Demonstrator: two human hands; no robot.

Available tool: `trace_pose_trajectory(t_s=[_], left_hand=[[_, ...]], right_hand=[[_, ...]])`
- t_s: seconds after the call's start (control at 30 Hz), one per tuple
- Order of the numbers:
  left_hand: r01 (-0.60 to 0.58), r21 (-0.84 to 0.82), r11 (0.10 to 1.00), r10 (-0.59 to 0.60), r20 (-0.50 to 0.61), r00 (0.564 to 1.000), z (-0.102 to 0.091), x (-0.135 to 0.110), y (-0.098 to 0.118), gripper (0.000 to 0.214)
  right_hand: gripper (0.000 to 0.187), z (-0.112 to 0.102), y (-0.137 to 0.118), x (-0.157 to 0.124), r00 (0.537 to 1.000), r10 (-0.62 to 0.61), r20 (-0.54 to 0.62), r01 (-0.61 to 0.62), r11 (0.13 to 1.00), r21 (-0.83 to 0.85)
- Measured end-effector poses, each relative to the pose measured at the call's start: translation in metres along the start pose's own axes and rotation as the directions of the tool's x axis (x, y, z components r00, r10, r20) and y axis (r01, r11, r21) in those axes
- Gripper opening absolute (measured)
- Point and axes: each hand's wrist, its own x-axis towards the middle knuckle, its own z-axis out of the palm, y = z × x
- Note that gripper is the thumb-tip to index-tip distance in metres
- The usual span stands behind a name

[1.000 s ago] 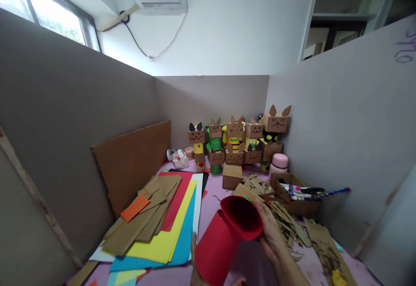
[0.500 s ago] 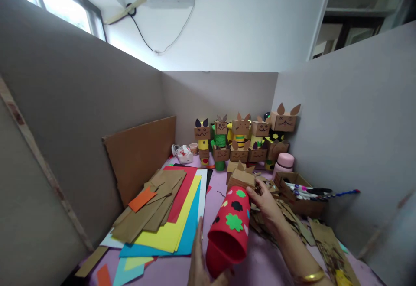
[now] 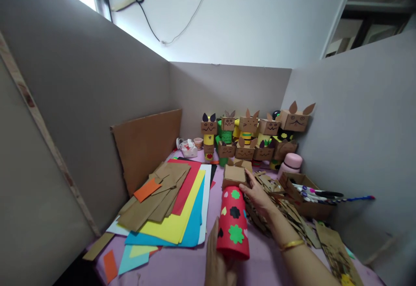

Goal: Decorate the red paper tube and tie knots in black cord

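Observation:
A red paper tube (image 3: 232, 249), decorated with green and black flower cut-outs and small hearts, lies tilted in front of me. My left hand (image 3: 217, 251) holds its near end from the left and below; part of that hand is hidden behind the tube. At the tube's far end is a small brown cardboard box (image 3: 234, 174). My right hand (image 3: 258, 195) grips the box from the right, its thumb close to where box and tube meet. From here I cannot tell whether the two are glued together.
Coloured paper sheets (image 3: 175, 229) and brown cardboard pieces (image 3: 156, 195) lie on the left. Cardboard scraps (image 3: 276, 199) and a pen box (image 3: 303, 206) are at right. Behind stand several cardboard animal figures (image 3: 248, 125) and a pink bottle (image 3: 292, 161). Partitions enclose the table.
The tube has swung from showing its open near end to lying flatter, its decorated side facing me. The box now lines up with its far end. The camera view has shifted slightly.

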Motion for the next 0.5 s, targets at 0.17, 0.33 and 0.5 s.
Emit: trace_pose_trajectory(t_s=[0.17,0.33,0.5], left_hand=[[0.015,0.019,1.0,-0.015,0.019,1.0,0.007,-0.011,-0.022,0.063],[0.033,-0.008,0.999,-0.032,0.067,0.997,0.008,-0.01,-0.022,0.071],[0.032,0.028,0.999,-0.035,0.11,0.993,0.011,-0.01,-0.014,0.062]], right_hand=[[0.069,-0.002,0.014,0.007,0.997,0.051,0.059,-0.054,0.997,0.055],[0.067,-0.007,0.02,0.009,0.996,0.074,0.059,-0.079,0.993,0.09],[0.064,-0.005,0.021,0.02,0.998,0.06,0.031,-0.062,0.994,0.088]])
